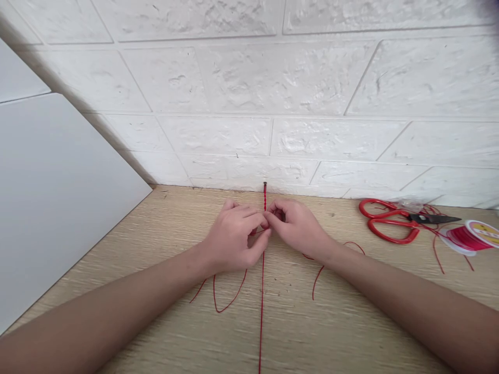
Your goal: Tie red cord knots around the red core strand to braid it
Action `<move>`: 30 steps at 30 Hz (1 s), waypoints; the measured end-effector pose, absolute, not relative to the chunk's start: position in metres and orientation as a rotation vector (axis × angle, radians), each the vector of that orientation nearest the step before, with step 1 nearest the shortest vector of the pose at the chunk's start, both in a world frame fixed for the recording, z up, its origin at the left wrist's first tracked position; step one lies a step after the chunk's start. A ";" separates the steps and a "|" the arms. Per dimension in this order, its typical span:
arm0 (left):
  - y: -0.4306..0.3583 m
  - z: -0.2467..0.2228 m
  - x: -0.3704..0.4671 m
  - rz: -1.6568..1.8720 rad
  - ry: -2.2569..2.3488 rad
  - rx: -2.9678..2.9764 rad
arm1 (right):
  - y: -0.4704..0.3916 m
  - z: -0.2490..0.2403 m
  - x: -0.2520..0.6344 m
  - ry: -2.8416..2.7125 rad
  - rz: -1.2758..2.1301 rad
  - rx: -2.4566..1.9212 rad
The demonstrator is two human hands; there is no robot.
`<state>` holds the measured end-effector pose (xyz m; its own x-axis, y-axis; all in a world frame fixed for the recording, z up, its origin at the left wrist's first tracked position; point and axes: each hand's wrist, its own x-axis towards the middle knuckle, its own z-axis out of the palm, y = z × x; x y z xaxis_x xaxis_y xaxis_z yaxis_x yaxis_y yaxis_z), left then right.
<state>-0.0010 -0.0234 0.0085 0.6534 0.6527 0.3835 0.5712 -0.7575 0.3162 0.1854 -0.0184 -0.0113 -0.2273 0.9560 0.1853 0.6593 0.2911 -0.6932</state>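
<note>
A short knotted red cord (265, 198) hangs from a dark nail or peg (265, 183) at the foot of the wall. Below it, a straight red thread (262, 306) runs down to the bottom edge. My left hand (241, 236) pinches red thread just under the knotted part. Close against it on the right, my right hand (294, 226) has thumb and forefinger pressed together at the same spot, where thread passes. Loose thread loops (219, 311) lie below my left hand, and another thread end (314, 288) shows under my right wrist.
Red-handled scissors (393, 240) lie at the right near the wall. Beside them are a spool of red thread (470, 236), loose thread ends and a clear plastic scrap (411, 204). A white brick-patterned wall (234, 78) stands behind the wooden surface (163, 223); a white panel (58, 182) is at the left.
</note>
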 end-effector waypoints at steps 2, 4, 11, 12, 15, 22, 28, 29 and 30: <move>-0.022 0.009 -0.001 0.755 1.027 2.651 | -0.018 -0.014 0.186 -1.975 0.642 -1.441; -0.017 0.008 -0.001 0.816 1.146 2.502 | -0.017 -0.014 0.186 -1.983 0.623 -1.441; 0.005 0.001 -0.001 0.721 1.400 2.156 | -0.018 -0.013 0.186 -2.012 0.547 -1.448; 0.005 0.001 0.000 0.700 1.385 2.191 | -0.018 -0.013 0.186 -2.014 0.538 -1.449; 0.003 0.001 0.000 0.672 1.348 2.238 | -0.018 -0.013 0.186 -2.021 0.532 -1.441; 0.004 0.000 0.001 0.613 1.411 2.269 | -0.019 -0.013 0.186 -2.040 0.533 -1.419; 0.005 0.000 0.002 0.591 1.421 2.253 | -0.019 -0.012 0.186 -2.056 0.516 -1.404; 0.005 0.001 0.003 0.588 1.432 2.247 | -0.019 -0.012 0.186 -2.058 0.515 -1.407; 0.005 0.001 0.003 0.588 1.441 2.241 | -0.019 -0.011 0.186 -2.060 0.514 -1.410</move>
